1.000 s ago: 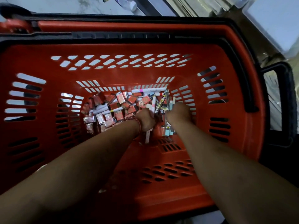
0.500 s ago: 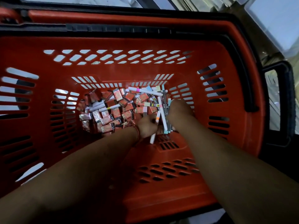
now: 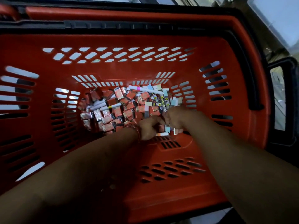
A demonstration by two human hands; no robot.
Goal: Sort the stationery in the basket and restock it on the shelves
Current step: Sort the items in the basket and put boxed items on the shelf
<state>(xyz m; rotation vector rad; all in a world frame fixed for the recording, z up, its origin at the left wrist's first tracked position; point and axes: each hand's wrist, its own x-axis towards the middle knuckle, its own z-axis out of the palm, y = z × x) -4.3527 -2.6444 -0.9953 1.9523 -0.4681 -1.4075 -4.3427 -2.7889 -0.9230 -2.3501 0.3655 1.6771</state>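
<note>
Both my arms reach down into a deep red basket point(image 3: 145, 44). Its bottom holds a heap of small orange packets point(image 3: 119, 110), white markers with coloured bands point(image 3: 145, 89) and slim yellow-and-black refill packs point(image 3: 163, 101). My left hand point(image 3: 149, 128) is curled at the near edge of the heap, gripping a white marker with an orange band point(image 3: 161, 134). My right hand point(image 3: 176, 118) sits right beside it, fingers curled round a bundle of markers whose pale blue and white ends point(image 3: 168, 128) stick out below. The two hands touch.
Slotted red walls rise steeply on all sides of the heap. A black handle point(image 3: 289, 101) hangs outside the right rim, and a black bar point(image 3: 113, 25) runs along the far rim. Pale floor and shelving show beyond the top right corner.
Both hands drew back toward the near side of the heap and came together. The markers in the right hand moved with it; more of the packets and refill packs are uncovered.
</note>
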